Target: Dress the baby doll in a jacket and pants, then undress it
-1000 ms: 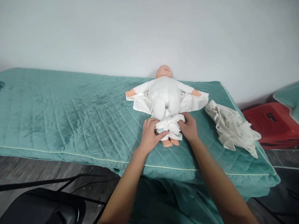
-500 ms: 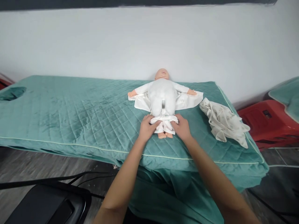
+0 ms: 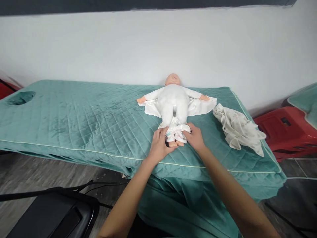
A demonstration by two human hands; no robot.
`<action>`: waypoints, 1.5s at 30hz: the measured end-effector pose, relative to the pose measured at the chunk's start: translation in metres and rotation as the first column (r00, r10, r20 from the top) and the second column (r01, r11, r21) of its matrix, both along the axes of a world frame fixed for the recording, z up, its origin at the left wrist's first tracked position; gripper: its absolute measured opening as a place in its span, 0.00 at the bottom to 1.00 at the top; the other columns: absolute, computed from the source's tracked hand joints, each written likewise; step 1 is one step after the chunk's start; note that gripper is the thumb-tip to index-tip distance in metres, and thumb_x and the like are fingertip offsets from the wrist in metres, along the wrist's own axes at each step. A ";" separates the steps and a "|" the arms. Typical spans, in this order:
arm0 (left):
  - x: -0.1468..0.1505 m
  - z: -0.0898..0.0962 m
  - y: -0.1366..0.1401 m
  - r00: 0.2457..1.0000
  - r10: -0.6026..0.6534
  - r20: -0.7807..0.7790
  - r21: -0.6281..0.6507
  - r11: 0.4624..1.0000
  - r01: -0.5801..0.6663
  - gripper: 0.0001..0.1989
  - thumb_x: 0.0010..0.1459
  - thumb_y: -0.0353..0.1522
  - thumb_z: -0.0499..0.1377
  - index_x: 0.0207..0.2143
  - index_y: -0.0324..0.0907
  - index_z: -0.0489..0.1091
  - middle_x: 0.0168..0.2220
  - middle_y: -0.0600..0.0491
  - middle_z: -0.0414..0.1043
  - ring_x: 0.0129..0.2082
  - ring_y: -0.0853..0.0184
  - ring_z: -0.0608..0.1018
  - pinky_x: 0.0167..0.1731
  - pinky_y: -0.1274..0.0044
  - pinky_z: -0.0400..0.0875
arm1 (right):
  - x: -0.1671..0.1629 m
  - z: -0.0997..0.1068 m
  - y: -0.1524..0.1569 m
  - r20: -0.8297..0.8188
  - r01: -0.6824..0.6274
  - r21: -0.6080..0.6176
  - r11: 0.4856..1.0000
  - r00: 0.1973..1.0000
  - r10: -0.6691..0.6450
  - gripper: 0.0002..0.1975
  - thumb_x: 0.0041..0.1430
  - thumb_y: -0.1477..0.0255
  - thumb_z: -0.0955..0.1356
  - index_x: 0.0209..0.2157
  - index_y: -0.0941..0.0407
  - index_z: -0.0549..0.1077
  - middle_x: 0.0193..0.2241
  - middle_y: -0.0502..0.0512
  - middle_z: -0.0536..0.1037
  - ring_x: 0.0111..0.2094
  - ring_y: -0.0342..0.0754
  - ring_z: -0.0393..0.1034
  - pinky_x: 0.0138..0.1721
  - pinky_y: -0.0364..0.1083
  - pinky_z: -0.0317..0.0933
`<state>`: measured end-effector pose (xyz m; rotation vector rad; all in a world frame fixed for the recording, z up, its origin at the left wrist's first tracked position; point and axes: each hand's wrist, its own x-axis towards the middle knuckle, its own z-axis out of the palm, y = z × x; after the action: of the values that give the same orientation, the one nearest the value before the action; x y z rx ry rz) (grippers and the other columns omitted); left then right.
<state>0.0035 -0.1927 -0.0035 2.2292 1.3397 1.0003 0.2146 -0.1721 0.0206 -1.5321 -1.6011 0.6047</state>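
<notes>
A baby doll [image 3: 172,97] with a white cloth body lies on its back, arms spread and head toward the wall. White printed baby trousers [image 3: 176,128] are bunched round its lower legs, with the feet showing below. My right hand [image 3: 196,137] pinches the trousers' waistband at the right side. At the left leg, my left hand [image 3: 158,143] is open, its fingers touching the trousers' edge and its thumb stretched out below the feet. Beneath the doll's arms and back lies a spread white garment [image 3: 201,106].
Crumpled white printed cloth [image 3: 239,129] lies to the right on the green quilted bed cover [image 3: 99,122]. The bed has a face hole [image 3: 22,98] at the left. Beyond its right end stands a red plastic stool [image 3: 287,130]. A black chair [image 3: 54,215] is at lower left.
My left hand has let go of the waistband and moved down, its thumb now below the doll's feet. My right hand keeps its hold. The view has shifted slightly.
</notes>
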 end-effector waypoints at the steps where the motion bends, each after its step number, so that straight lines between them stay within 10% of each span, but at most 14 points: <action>1: -0.001 0.001 0.002 1.000 -0.007 -0.012 0.014 1.000 0.008 0.49 0.49 0.38 0.72 0.67 0.48 0.50 0.59 0.42 0.61 0.61 0.51 0.65 0.61 0.58 0.63 | 0.002 0.003 -0.004 0.009 -0.043 -0.019 0.999 0.999 0.043 0.10 0.56 0.63 0.66 0.31 0.56 0.72 0.25 0.48 0.73 0.29 0.46 0.65 0.32 0.44 0.58; 9: -0.021 0.010 0.027 0.998 -0.056 -0.020 0.036 0.998 0.057 0.45 0.51 0.46 0.69 0.66 0.47 0.55 0.56 0.44 0.63 0.57 0.55 0.68 0.59 0.63 0.65 | 0.002 0.032 -0.023 0.226 -0.373 -0.073 0.925 0.897 0.379 0.43 0.46 0.55 0.78 0.60 0.55 0.63 0.56 0.65 0.72 0.56 0.64 0.66 0.57 0.59 0.58; 19: -0.028 0.028 0.033 0.997 -0.073 -0.023 -0.106 0.992 0.070 0.37 0.52 0.39 0.70 0.62 0.46 0.62 0.54 0.46 0.71 0.55 0.53 0.73 0.56 0.62 0.67 | -0.014 0.027 -0.016 0.408 -0.179 -0.011 0.984 0.897 0.168 0.23 0.61 0.56 0.69 0.52 0.55 0.70 0.45 0.58 0.80 0.49 0.58 0.73 0.55 0.56 0.57; 23: -0.046 0.068 0.026 0.993 -0.116 0.039 -0.249 0.961 0.122 0.35 0.53 0.30 0.65 0.63 0.47 0.61 0.53 0.48 0.74 0.51 0.56 0.77 0.52 0.66 0.71 | -0.002 0.059 -0.020 0.358 -0.185 -0.168 0.968 0.904 0.234 0.20 0.59 0.58 0.70 0.49 0.53 0.73 0.37 0.55 0.80 0.37 0.54 0.74 0.40 0.49 0.63; 28: -0.062 0.124 0.016 0.909 -0.370 0.192 -0.415 0.809 0.416 0.27 0.54 0.31 0.61 0.58 0.47 0.68 0.55 0.50 0.75 0.53 0.58 0.77 0.53 0.69 0.72 | 0.013 0.118 -0.024 0.076 -0.439 -0.381 0.814 0.862 0.501 0.15 0.51 0.67 0.72 0.42 0.53 0.75 0.35 0.50 0.79 0.34 0.50 0.72 0.32 0.44 0.62; 36: -0.075 0.199 0.025 0.805 -0.572 0.160 -0.622 0.575 0.532 0.19 0.50 0.39 0.65 0.45 0.45 0.76 0.44 0.52 0.78 0.43 0.59 0.79 0.40 0.74 0.74 | 0.018 0.201 -0.019 0.003 -0.613 -0.371 0.697 0.750 0.661 0.13 0.52 0.63 0.72 0.37 0.55 0.75 0.34 0.52 0.78 0.34 0.48 0.72 0.32 0.44 0.65; 39: -0.083 0.236 0.033 0.773 -0.632 0.052 -0.608 0.594 0.527 0.21 0.43 0.39 0.70 0.42 0.47 0.77 0.41 0.50 0.79 0.43 0.57 0.79 0.40 0.72 0.75 | 0.022 0.240 -0.024 0.100 -0.682 -0.353 0.640 0.653 0.751 0.18 0.51 0.55 0.74 0.36 0.55 0.76 0.32 0.52 0.78 0.33 0.47 0.71 0.32 0.44 0.64; 42: -0.084 0.274 0.038 0.836 -0.543 -0.074 -0.488 0.751 0.444 0.20 0.39 0.39 0.73 0.38 0.47 0.78 0.35 0.51 0.77 0.41 0.57 0.79 0.40 0.70 0.75 | 0.027 0.260 -0.028 0.212 -0.639 -0.225 0.736 0.705 0.677 0.21 0.47 0.52 0.76 0.31 0.55 0.76 0.27 0.50 0.75 0.30 0.46 0.69 0.32 0.44 0.64; 45: -0.076 0.310 0.038 0.828 -0.542 -0.146 -0.486 0.768 0.417 0.20 0.40 0.40 0.72 0.38 0.47 0.77 0.35 0.52 0.76 0.41 0.58 0.79 0.40 0.70 0.74 | 0.032 0.261 -0.027 0.204 -0.414 0.103 0.905 0.899 0.388 0.22 0.50 0.49 0.74 0.27 0.55 0.75 0.24 0.48 0.72 0.31 0.46 0.68 0.34 0.46 0.65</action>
<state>-0.0722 -0.1548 0.3068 2.2242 0.8757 0.1731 0.2466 -0.1989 0.2817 -1.1794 -2.0798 0.5675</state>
